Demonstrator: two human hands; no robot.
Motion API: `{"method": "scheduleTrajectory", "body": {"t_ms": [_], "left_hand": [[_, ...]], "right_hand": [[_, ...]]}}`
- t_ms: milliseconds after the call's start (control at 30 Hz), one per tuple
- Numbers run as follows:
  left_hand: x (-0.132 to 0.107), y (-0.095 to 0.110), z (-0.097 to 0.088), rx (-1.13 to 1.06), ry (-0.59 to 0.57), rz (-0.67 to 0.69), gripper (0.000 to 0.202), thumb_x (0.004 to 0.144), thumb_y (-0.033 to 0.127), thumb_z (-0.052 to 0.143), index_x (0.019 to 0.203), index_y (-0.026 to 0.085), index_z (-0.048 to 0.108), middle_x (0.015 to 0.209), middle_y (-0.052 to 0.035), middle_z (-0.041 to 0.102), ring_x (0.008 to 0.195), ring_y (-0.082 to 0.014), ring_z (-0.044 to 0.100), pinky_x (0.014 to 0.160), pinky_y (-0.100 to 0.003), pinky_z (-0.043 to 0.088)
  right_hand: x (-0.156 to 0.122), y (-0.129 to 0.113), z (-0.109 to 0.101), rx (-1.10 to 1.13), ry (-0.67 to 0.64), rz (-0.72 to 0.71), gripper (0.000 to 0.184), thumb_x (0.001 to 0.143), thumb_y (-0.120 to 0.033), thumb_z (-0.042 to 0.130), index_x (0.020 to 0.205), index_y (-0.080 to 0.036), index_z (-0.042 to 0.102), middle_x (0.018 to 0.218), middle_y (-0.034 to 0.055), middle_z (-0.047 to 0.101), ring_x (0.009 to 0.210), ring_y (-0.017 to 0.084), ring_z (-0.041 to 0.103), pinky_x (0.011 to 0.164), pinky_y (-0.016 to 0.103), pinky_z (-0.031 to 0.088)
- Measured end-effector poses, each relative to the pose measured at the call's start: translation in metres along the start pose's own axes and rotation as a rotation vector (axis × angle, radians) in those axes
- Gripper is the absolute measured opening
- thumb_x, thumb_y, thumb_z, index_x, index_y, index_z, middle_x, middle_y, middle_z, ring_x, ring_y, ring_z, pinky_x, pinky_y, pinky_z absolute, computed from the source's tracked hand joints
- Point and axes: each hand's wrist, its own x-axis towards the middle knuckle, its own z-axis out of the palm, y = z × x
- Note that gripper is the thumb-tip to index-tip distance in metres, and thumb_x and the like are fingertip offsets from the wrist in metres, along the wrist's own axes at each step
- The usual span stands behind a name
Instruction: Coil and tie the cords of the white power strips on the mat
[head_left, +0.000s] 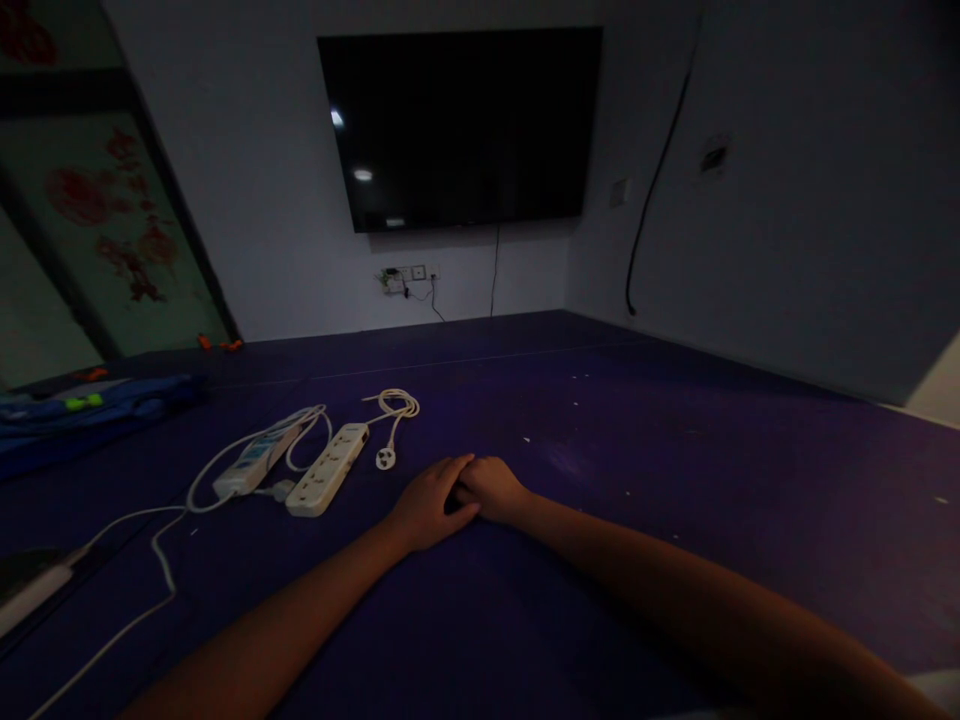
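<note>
My left hand (pixel 430 503) and my right hand (pixel 491 487) meet low over the purple surface (pixel 570 590), in the middle of the view. The left hand's fingers stretch toward the right hand and touch it, with the thumb held apart below. Curled and closed, the right hand hides whatever may be inside its fingers. A dark gap shows between the two hands. Nearest to the left hand is a white power strip (pixel 330 470), lying with its coiled cord (pixel 401 405) and round plug (pixel 385 458). The hands do not touch these.
A second power strip (pixel 259 458) lies further left among looping white cables (pixel 166 560). Blue cloth (pixel 150 398) is heaped at the left edge. A dark television (pixel 465 130) hangs above wall sockets (pixel 418 272). White scraps (pixel 526 440) dot the purple surface.
</note>
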Motion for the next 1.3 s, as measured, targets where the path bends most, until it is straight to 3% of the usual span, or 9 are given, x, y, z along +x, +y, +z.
{"method": "scheduleTrajectory", "body": {"t_ms": [467,1300], "left_hand": [[0.0002,0.0000,0.0001,0.001,0.003,0.003,0.059,0.075,0.035,0.055,0.128,0.020,0.035,0.124,-0.0099,0.049,0.114,-0.0231,0.046,0.096,-0.039,0.037],[0.0004,0.0006,-0.0010,0.022,-0.008,0.011,0.057,0.076,0.035,0.054,0.128,0.018,0.034,0.126,-0.0103,0.047,0.115,-0.0217,0.045,0.097,-0.038,0.037]], "right_hand": [[-0.0003,0.0002,-0.0020,0.023,-0.045,-0.001,0.027,0.081,-0.020,0.042,0.099,-0.014,0.061,0.093,0.0095,0.065,0.079,0.018,0.062,0.062,0.023,0.041],[0.0001,0.0003,-0.0011,0.014,-0.011,-0.011,0.028,0.080,-0.020,0.042,0.100,-0.013,0.061,0.091,0.0099,0.066,0.077,0.020,0.062,0.061,0.024,0.041]]}}
